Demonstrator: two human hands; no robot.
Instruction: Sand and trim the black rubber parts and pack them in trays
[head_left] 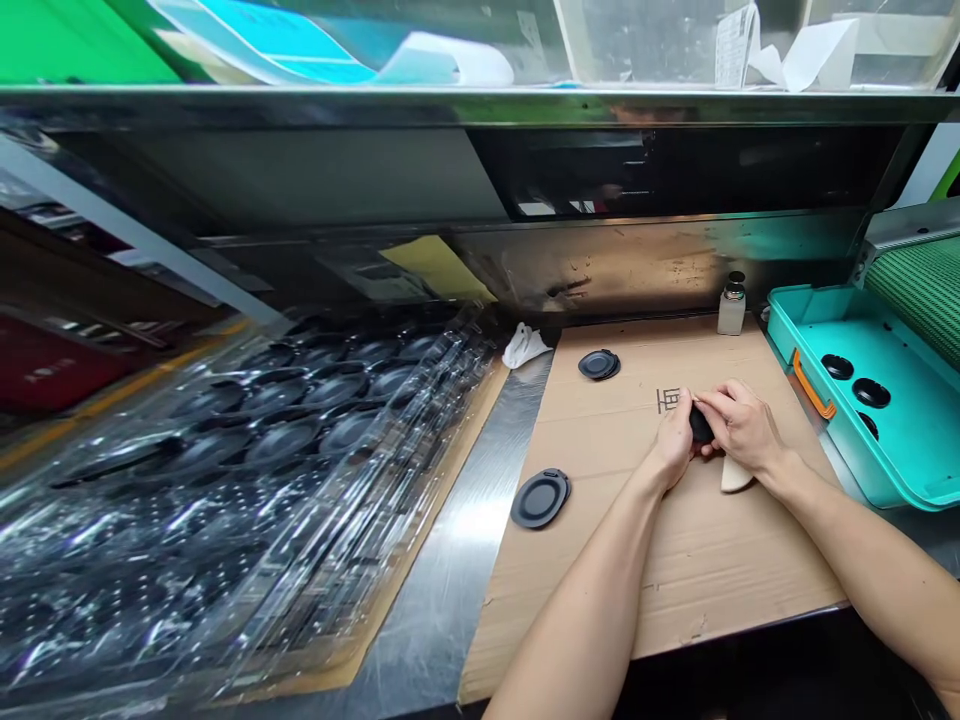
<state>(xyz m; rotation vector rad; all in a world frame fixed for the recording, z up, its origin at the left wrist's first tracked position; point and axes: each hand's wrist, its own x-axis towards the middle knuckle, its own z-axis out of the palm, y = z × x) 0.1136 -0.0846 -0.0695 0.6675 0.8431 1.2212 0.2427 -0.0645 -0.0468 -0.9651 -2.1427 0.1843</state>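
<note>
Black part (701,425) pinched between left hand (675,445) and right hand (742,425), both closed on it, over cardboard sheet (637,580); separate black disc (541,499) lies nearby.

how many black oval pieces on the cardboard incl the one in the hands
3: one black oval piece near the far edge of the cardboard, another at its left edge, and one mostly hidden between the left hand and right hand. More could be hidden under the hands.

Steel bench (457,540), cardboard sheet (675,580), 2 black discs (540,498)
</note>
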